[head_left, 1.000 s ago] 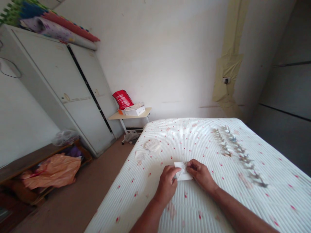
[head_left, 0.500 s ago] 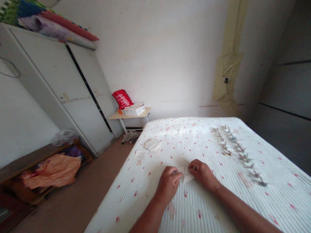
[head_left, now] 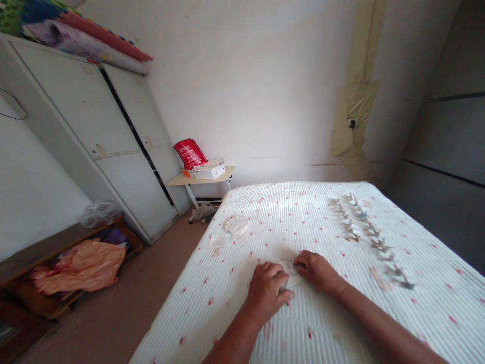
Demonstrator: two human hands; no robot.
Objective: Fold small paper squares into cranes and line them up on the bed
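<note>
A small sheet of thin white paper [head_left: 291,275] lies on the bed between my two hands. My left hand [head_left: 268,288] rests at its left edge, the thumb spread away from the bent fingers. At the paper's upper right side, my right hand [head_left: 312,268] has its fingertips closed on the sheet. The paper looks partly folded, but blur and the fingers hide its details. To the right stand rows of small folded paper figures [head_left: 381,246], pale and grey-brown. Left of my hands lies a loose pile of printed paper pieces [head_left: 237,225].
The bed [head_left: 322,328] has a white ribbed cover with red spots. Beyond its far left corner stands a small table [head_left: 178,180] bearing a red bag [head_left: 189,153] and a white box [head_left: 209,173]. A grey wardrobe [head_left: 132,187] and a low wooden shelf [head_left: 41,247] are at left.
My left thumb has moved away from the fingers and down off the paper. The left fingers have shifted slightly right over the sheet. My right hand stays nearly where it was.
</note>
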